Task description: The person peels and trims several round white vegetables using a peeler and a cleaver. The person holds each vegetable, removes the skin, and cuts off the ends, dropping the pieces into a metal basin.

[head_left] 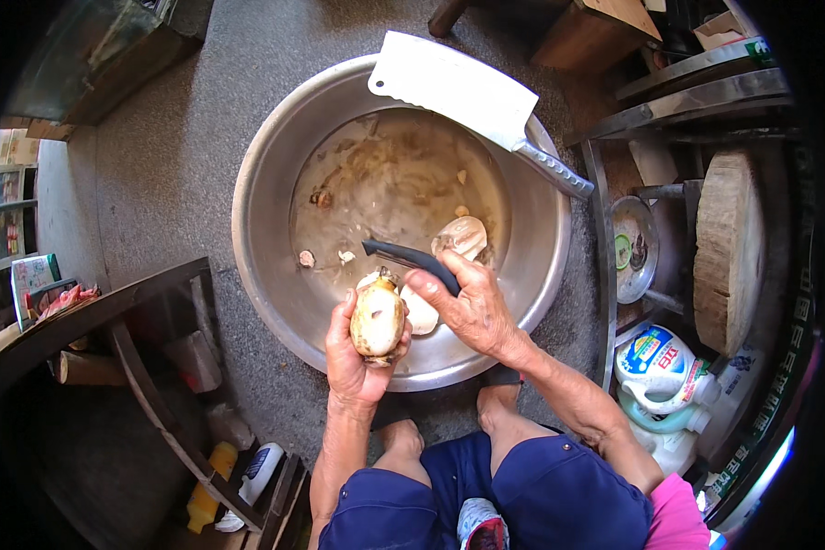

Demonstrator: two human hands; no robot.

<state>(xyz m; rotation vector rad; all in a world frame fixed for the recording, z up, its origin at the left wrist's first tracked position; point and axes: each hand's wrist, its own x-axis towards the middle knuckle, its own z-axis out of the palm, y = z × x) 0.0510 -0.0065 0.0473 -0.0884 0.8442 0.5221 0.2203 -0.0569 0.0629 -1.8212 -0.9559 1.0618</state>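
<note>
Your left hand is closed around a lotus root, held with its dark, narrow end pointing away from you, over the near part of a wide metal basin. Your right hand grips a black peeler; its head is beside the root's far end, and whether it touches the root cannot be told. The skin of the root is pale yellow with brown marks. Inside the basin, cloudy brown water covers the base, with small scraps in it. A pale lotus piece lies to the right, beyond your right hand; a second pale piece shows between your hands. A cleaver rests across the far right rim, its handle pointing right. The basin stands on the grey floor. To your right are a thick wooden block and plastic bottles.
</note>
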